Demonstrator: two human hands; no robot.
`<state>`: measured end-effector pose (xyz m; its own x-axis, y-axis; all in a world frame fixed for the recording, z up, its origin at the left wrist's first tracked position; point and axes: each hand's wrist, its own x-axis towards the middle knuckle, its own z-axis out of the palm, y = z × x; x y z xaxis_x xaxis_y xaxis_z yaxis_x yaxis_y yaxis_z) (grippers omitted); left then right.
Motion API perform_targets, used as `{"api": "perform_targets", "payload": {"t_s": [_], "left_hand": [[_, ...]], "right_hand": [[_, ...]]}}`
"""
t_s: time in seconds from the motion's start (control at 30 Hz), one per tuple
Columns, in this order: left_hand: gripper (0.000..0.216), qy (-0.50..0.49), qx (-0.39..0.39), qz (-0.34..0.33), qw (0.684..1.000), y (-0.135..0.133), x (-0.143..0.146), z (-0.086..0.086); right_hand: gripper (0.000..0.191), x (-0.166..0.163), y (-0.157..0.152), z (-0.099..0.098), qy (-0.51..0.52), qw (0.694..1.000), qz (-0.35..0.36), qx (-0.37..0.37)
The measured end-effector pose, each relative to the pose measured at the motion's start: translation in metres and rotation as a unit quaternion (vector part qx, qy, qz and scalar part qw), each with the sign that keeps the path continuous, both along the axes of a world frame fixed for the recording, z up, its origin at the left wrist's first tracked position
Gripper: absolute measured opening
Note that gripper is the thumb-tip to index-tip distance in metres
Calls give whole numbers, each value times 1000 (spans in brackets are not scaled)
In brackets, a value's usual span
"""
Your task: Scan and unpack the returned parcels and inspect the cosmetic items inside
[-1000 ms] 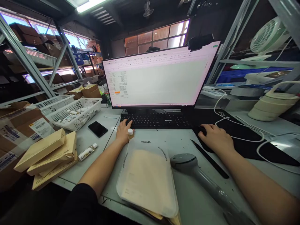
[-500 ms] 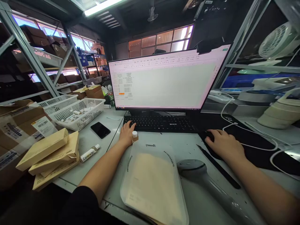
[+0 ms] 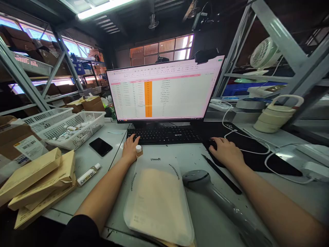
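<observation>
My left hand (image 3: pixel 130 150) rests at the left end of the black keyboard (image 3: pixel 164 136), fingers apart on its keys. At the right, my right hand (image 3: pixel 228 151) is curled over a dark computer mouse (image 3: pixel 213 144), mostly hidden under the fingers. The monitor (image 3: pixel 185 99) behind the keyboard shows a spreadsheet with an orange column. Between my forearms lies a frosted plastic pouch (image 3: pixel 160 202) with something cream-coloured inside. A small white-capped bottle (image 3: pixel 139 150) stands at its top left corner, close to my left hand. Right of the pouch lies a grey handheld scanner (image 3: pixel 213 192).
To the left are a phone (image 3: pixel 101 146), a labelled bottle (image 3: pixel 88 175), stacked cream boxes (image 3: pixel 46 178) and a white basket (image 3: pixel 77 139) of small bottles. A black strip (image 3: pixel 223 175), white cables (image 3: pixel 268 151) and a cream lidded container (image 3: pixel 273 116) are on the right.
The screen has switched from a mostly blank sheet to a filled table with an orange column. My view has turned slightly right. Both hands keep their places on keyboard and mouse.
</observation>
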<state>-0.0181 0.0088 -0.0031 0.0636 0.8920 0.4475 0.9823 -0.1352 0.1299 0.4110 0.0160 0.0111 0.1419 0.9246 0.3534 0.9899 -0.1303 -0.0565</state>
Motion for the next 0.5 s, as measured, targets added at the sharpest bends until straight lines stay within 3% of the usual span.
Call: {"api": "perform_targets", "payload": {"t_s": [0.5], "left_hand": [[65, -1, -4, 17, 1000, 0, 2, 1]], "right_hand": [[50, 2, 1, -4, -13, 1000, 1, 17]]}}
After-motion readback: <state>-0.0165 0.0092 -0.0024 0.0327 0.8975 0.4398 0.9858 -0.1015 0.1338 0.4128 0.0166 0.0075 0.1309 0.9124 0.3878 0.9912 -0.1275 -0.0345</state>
